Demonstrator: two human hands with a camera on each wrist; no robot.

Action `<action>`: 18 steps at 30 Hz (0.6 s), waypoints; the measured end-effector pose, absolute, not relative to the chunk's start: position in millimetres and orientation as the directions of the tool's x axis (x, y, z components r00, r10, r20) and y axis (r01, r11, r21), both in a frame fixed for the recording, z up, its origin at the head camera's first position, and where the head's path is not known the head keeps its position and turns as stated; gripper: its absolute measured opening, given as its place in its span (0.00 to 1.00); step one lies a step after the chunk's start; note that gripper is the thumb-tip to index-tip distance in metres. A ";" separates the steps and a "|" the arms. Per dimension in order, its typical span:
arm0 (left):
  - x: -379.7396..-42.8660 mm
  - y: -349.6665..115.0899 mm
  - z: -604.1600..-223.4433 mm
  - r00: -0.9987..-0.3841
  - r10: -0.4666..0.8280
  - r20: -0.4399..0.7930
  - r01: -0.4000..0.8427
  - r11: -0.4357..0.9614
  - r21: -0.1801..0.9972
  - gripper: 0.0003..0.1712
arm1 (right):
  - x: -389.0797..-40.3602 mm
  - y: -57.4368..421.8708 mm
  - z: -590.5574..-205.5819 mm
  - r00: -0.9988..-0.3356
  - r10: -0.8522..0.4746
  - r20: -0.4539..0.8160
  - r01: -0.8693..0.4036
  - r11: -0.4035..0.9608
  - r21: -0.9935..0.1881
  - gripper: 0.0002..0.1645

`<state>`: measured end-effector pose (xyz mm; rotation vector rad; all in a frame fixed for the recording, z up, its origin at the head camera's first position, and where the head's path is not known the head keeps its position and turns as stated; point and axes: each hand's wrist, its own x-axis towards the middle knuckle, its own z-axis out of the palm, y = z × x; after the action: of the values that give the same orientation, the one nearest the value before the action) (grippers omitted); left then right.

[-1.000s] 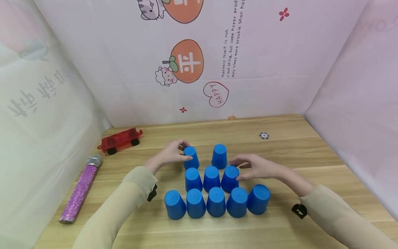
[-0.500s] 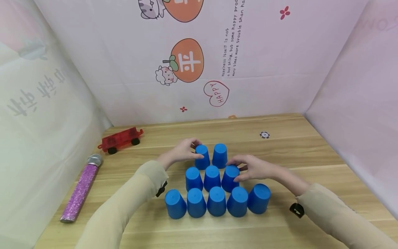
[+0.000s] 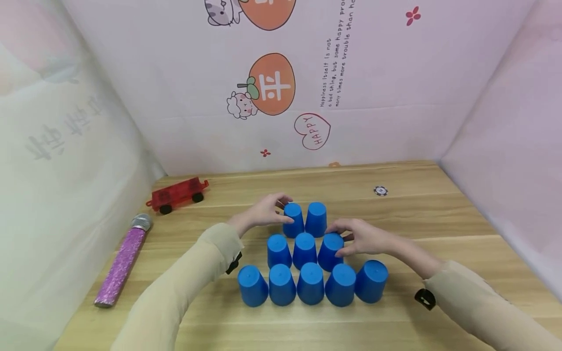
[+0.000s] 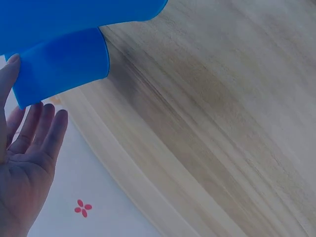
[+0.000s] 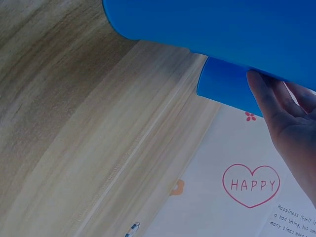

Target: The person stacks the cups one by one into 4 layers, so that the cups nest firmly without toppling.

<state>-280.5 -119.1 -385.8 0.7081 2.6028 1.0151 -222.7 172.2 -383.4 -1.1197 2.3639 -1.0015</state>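
Observation:
Upside-down blue cups stand in three rows. My left hand (image 3: 266, 210) holds the left cup (image 3: 293, 222) of the back row between thumb and fingers; in the left wrist view its thumb and fingertips lie at that cup (image 4: 64, 64). The other back cup (image 3: 316, 220) stands close to its right. My right hand (image 3: 363, 237) has thumb and fingers around the right cup (image 3: 330, 254) of the middle row. In the right wrist view a large blue cup (image 5: 212, 29) partly hides the right hand's (image 5: 291, 118) grip. The front row (image 3: 311, 285) holds several cups.
A red toy wagon (image 3: 177, 194) lies at the back left of the wooden table (image 3: 246, 331), with a purple glitter microphone (image 3: 123, 263) in front of it. A poker chip (image 3: 380, 190) lies at the back right. Printed cloth walls (image 3: 373, 97) enclose the table's back and sides.
My left hand has slid the back-left cup rightward, close to its neighbour. The right hand stays around the middle-row cup. The head view has shifted slightly.

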 end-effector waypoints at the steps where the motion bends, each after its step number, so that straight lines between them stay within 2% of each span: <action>1: -280.0 -119.9 -384.7 -0.848 0.527 -0.062 0.344 0.635 0.691 0.33 | -222.6 172.2 -383.3 -0.635 -0.773 -0.004 -0.538 0.445 -0.716 0.27; 6: -277.1 -128.8 -379.5 -0.857 0.513 -0.048 0.334 0.623 0.707 0.33 | -222.9 171.3 -383.7 -0.637 -0.771 0.005 -0.545 0.447 -0.709 0.25; 13: -274.1 -138.4 -371.5 -0.846 0.533 0.028 0.389 0.579 0.716 0.30 | -221.2 187.9 -385.9 -0.680 -0.731 0.051 -0.550 0.464 -0.694 0.28; 18: -257.1 -162.9 -369.0 -0.884 0.463 0.068 0.345 0.545 0.764 0.27 | -230.2 193.0 -384.1 -0.684 -0.726 0.071 -0.557 0.458 -0.692 0.28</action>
<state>-257.1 -162.9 -369.0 0.6929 2.6352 1.2555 -230.2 193.0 -384.1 -1.1094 2.4741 -1.0423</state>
